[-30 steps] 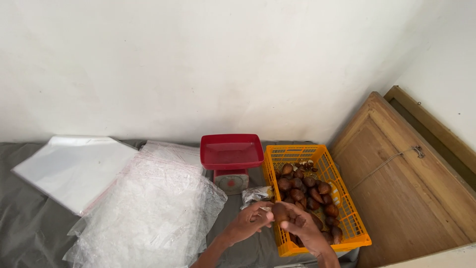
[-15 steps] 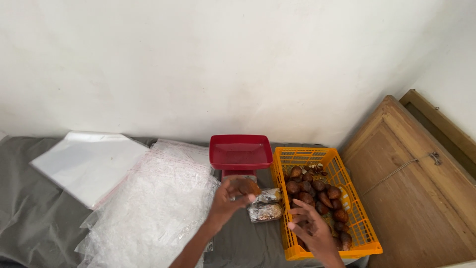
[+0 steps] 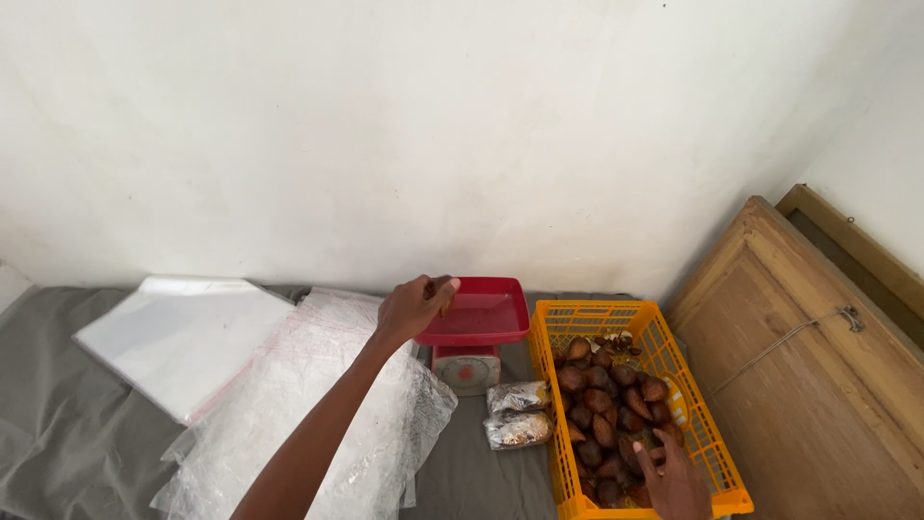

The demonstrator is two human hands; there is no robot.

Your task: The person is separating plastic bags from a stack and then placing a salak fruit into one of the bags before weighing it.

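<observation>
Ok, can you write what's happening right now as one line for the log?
left hand: over red scale tray edge, closed around something brown | right hand: in orange crate, on brown fruits | two packets beside crate

Grey cloth (image 3: 58, 414) bears scale (image 3: 469, 332), crate (image 3: 707, 438).

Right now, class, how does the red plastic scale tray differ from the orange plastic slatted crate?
The red plastic scale tray is solid-walled and raised on a scale; the orange plastic slatted crate is open-meshed and sits on the grey cloth. The tray looks empty; the crate holds brown scaly fruit. Both are rectangular plastic.
</observation>
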